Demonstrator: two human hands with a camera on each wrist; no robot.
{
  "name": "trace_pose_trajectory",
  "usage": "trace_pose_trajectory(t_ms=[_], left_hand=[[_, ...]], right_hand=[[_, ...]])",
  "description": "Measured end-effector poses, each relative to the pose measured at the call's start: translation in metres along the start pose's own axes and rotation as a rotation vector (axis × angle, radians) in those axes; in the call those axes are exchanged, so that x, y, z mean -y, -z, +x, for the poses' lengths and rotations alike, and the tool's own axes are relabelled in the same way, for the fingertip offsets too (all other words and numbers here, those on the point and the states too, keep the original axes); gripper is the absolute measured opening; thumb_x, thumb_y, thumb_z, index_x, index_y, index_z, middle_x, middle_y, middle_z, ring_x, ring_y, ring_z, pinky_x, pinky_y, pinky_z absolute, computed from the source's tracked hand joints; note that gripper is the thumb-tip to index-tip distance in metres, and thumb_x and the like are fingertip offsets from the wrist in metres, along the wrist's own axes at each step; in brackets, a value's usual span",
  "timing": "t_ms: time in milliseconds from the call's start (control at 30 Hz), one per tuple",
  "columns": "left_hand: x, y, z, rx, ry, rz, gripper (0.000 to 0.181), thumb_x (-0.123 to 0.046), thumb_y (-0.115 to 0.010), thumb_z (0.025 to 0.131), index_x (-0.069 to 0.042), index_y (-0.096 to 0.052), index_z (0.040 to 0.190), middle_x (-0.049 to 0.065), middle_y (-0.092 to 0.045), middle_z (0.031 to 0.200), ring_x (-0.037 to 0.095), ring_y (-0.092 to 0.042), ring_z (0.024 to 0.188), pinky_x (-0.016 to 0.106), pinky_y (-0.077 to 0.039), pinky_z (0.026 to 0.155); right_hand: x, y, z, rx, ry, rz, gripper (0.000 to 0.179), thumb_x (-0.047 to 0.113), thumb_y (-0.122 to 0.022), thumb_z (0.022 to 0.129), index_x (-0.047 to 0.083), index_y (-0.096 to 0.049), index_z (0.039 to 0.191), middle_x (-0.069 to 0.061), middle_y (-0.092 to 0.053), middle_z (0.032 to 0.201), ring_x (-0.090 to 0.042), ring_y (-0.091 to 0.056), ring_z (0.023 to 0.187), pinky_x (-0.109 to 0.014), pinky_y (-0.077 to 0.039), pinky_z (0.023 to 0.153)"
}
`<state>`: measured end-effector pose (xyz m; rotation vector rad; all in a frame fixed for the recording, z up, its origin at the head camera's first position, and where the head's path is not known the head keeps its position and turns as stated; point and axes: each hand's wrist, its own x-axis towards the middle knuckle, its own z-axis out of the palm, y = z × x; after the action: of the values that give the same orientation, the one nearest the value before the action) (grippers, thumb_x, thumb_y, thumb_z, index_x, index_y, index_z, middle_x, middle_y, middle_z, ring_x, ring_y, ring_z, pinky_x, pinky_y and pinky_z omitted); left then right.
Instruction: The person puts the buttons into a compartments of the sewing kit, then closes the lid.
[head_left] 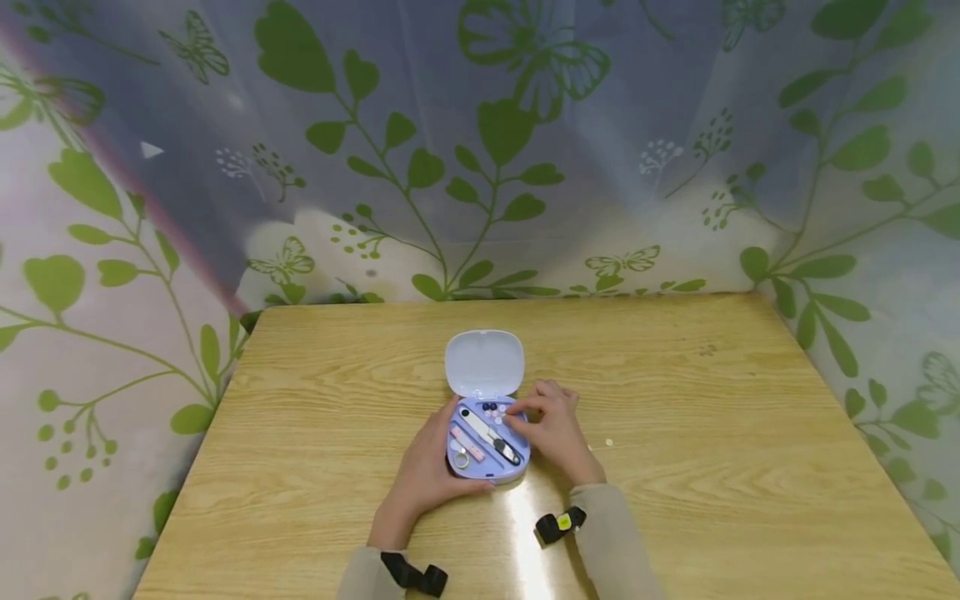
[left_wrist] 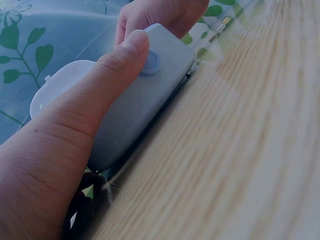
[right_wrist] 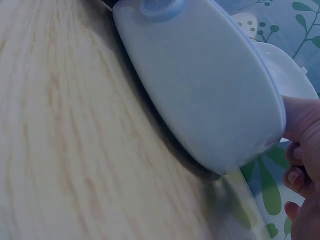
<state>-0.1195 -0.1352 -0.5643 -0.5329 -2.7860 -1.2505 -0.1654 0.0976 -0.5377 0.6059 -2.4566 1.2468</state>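
Note:
A lavender sewing kit box [head_left: 517,472] sits on the table with its translucent lid [head_left: 484,364] raised at the back. My left hand [head_left: 426,467] grips the box from the left, its thumb across the front near the round blue catch [left_wrist: 150,64]. In the tray lie a white seam ripper or similar slim tool [head_left: 477,423] with a dark end, a pink-and-white strip [head_left: 468,443], a small ring-shaped item [head_left: 462,460], dark buttons [head_left: 489,407] and pale buttons. My right hand [head_left: 553,423] reaches over the right rim, thumb and forefinger at the pale buttons; I cannot tell whether they pinch one.
A small pale round piece [head_left: 609,442] lies on the wood-grain table [head_left: 697,500] to the right of my right hand. Patterned cloth [head_left: 442,167] with green leaves hangs behind and along the sides of the table. Each wrist carries a black camera mount [head_left: 558,525].

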Motion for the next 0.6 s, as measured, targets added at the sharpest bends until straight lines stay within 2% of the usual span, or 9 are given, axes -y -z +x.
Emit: trace_pose_trajectory(t_ms=[300,600], left_hand=[[0.0,0.0,0.0,0.001,0.008,0.0,0.137,-0.073,-0.084,0.055,-0.021,-0.013,0.16,0.002,-0.036,0.156,0.022,-0.038,0.139,0.046,-0.033,0.114],[-0.002,-0.001,0.0,-0.014,-0.014,-0.015,0.136,-0.072,-0.084,0.055,-0.021,-0.014,0.16,0.002,-0.037,0.155,0.023,-0.038,0.139,0.046,-0.034,0.113]], right_hand=[[0.002,0.001,0.002,0.01,-0.01,0.004,0.011,0.013,-0.089,0.072,0.015,-0.08,0.077,-0.003,-0.046,0.07,-0.012,-0.041,0.074,-0.043,-0.024,0.083],[0.006,0.01,0.004,0.013,-0.042,0.031,0.009,0.012,-0.088,0.074,0.014,-0.08,0.078,-0.005,-0.045,0.07,-0.013,-0.039,0.072,-0.041,-0.02,0.081]])
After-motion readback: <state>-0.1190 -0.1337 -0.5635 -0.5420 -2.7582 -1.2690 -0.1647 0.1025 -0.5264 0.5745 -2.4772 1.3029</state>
